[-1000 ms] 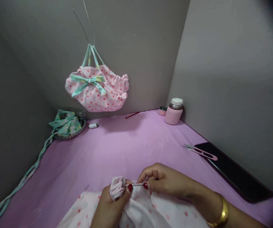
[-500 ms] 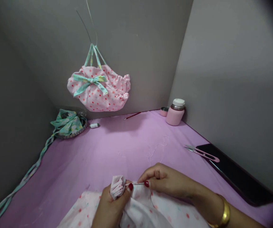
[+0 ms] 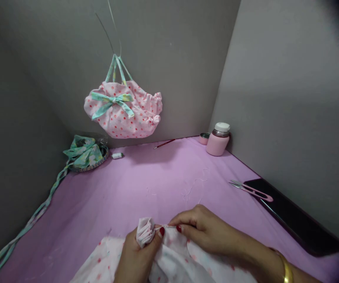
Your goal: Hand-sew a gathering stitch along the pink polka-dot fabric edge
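White fabric (image 3: pixel 184 255) with red and pale blue dots lies across the bottom of the view. My left hand (image 3: pixel 140 251) is closed on it, thumb pressed down near the edge, and a gathered, pleated bunch (image 3: pixel 145 232) of the cloth sticks up between thumb and fingers. Just to the right, my right hand (image 3: pixel 197 228) pinches the same top edge between thumb and forefinger. A short stretch of narrow folded edge runs between the two thumbs. Whether a needle is in the fingers cannot be made out.
Pink-handled snips (image 3: pixel 253 191) rest partly on a black slab (image 3: pixel 293 220) at right. Behind stand a pink jar (image 3: pixel 218 141) and a dish (image 3: pixel 204 138). A dotted garment (image 3: pixel 122 114) hangs at the back; a basket (image 3: pixel 94 166) with green cloth sits left. Loose thread (image 3: pixel 194 186) lies mid-table.
My right hand has moved slightly left, closer to my left thumb, and its wrist with the bracelet has shifted right and down. My left hand has hardly moved.
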Demonstrator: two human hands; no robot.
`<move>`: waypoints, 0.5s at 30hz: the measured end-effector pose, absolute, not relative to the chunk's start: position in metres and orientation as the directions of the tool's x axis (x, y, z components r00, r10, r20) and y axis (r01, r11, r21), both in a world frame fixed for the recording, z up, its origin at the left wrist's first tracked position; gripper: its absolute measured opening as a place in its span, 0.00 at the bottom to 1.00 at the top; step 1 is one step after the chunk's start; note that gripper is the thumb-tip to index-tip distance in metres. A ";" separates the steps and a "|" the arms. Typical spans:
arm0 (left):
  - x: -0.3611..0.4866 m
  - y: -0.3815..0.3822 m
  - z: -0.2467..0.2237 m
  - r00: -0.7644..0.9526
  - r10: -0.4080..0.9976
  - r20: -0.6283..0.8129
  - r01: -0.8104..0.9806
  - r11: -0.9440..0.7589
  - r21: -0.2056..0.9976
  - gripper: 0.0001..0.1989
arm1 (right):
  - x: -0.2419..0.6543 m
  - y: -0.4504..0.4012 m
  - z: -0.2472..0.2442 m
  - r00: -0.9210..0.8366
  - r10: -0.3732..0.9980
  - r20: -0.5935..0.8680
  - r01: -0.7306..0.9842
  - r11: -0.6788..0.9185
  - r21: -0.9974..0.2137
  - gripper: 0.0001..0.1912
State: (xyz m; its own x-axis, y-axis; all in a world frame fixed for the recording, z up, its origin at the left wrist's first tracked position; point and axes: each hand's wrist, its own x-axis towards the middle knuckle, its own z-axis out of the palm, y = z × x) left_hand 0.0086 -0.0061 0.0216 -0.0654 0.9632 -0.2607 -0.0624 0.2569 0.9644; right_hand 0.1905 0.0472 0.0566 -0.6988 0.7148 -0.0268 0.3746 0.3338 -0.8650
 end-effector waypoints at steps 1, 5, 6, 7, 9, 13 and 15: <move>0.010 -0.006 0.023 -0.089 0.968 -0.234 -0.041 0.232 0.972 0.14 | 0.191 0.046 0.058 -0.708 0.706 0.002 0.397 0.401 -0.826 0.16; 0.011 -0.008 0.026 -0.093 0.979 -0.182 0.021 0.185 0.983 0.13 | 0.189 0.039 0.059 -0.719 0.690 0.079 0.451 0.550 -0.703 0.17; 0.010 -0.008 0.026 -0.086 0.981 -0.176 0.036 0.180 0.983 0.13 | 0.189 0.038 0.058 -0.713 0.696 0.086 0.465 0.562 -0.684 0.17; 0.010 -0.008 0.025 -0.082 0.981 -0.174 0.049 0.178 0.983 0.13 | 0.188 0.037 0.056 -0.706 0.702 0.090 0.478 0.567 -0.671 0.16; 0.009 -0.007 0.025 -0.077 0.980 -0.186 0.045 0.189 0.981 0.13 | 0.187 0.036 0.054 -0.690 0.718 0.095 0.488 0.557 -0.672 0.15; 0.009 -0.005 0.026 -0.067 0.954 -0.293 -0.076 0.288 0.954 0.14 | 0.186 0.039 0.050 -0.651 0.756 0.063 0.413 0.423 -0.807 0.14; 0.010 -0.005 0.028 -0.039 0.948 -0.317 -0.134 0.310 0.941 0.15 | 0.185 0.042 0.047 -0.637 0.771 -0.002 0.322 0.264 -0.909 0.12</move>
